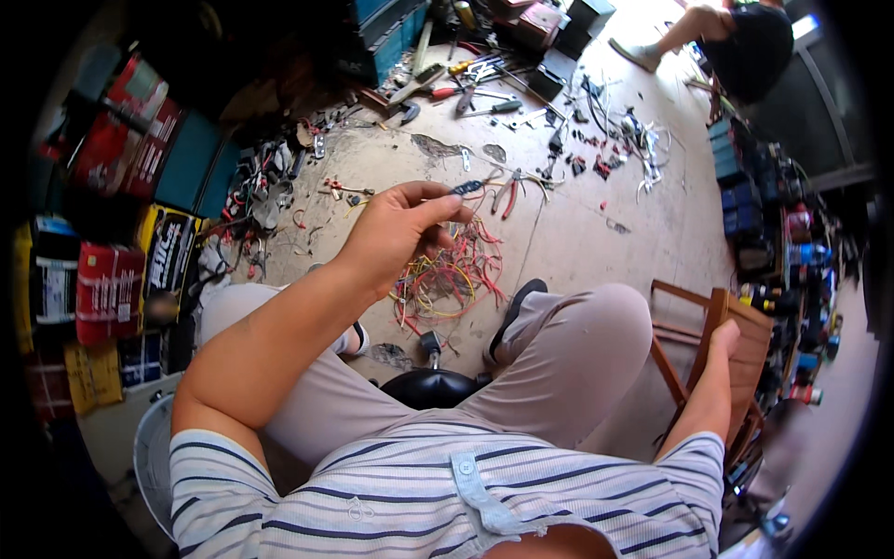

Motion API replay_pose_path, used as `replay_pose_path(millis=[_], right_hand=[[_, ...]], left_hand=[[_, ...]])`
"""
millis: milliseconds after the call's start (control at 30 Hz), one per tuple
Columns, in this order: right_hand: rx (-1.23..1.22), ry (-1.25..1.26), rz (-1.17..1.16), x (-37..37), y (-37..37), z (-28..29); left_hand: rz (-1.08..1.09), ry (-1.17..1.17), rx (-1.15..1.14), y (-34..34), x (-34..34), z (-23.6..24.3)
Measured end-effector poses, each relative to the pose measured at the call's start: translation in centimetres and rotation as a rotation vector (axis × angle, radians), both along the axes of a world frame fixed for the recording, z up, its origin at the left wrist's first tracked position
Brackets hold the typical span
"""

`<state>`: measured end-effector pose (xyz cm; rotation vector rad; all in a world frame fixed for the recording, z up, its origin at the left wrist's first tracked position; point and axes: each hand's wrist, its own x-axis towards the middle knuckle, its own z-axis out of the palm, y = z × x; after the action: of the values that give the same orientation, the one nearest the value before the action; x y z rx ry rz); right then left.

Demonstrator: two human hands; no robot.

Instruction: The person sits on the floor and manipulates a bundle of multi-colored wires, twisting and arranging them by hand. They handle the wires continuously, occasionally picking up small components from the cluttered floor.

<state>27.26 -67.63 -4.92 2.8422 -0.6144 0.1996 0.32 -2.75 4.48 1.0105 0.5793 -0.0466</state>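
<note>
My left hand [408, 231] is raised over the floor in front of my knees. Its thumb and fingers pinch a small dark strip-shaped part [467, 187] with thin wires at its far end. Under that hand lies a tangled heap of red and yellow wires [445, 277]. Red-handled pliers [506, 199] rest on the floor just beyond the held part. Off to my right, my right hand [724, 337] grips the edge of a brown wooden chair [740, 359]; most of its fingers are hidden.
Hand tools, including a screwdriver [506, 107], lie scattered ahead beside teal cases [377, 42]. Loose cables and small parts [643, 140] cover the floor ahead right. Boxes [110, 293] are stacked at my left, and crowded shelves [745, 200] line the right. Another person's leg [684, 33] shows far right.
</note>
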Motion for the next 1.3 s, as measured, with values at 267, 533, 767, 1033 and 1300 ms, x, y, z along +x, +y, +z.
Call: replay_pose_path(millis=[267, 533, 767, 1033, 1300], right_hand=[[0.545, -0.044, 0.531, 1.5, 16.4, 1.1], [0.927, 0.478, 0.987, -10.8, 42.6, 10.0], [1.602, 0.787, 0.927, -18.2, 49.9, 13.5], [1.997, 0.957, 0.804, -18.1, 53.5, 11.6], [2.185, 1.107, 0.706, -16.4, 55.3, 10.2]], left_hand=[[0.062, 0.015, -0.008, -0.1, -1.8, 0.4], [0.102, 0.000, -0.032, -0.4, -3.1, 1.0], [0.062, -0.068, -0.102, 0.2, -3.5, 1.9], [0.009, -0.092, -0.326, 2.6, -4.4, 2.3], [0.003, 0.002, -0.318, 3.5, -3.1, 3.5]])
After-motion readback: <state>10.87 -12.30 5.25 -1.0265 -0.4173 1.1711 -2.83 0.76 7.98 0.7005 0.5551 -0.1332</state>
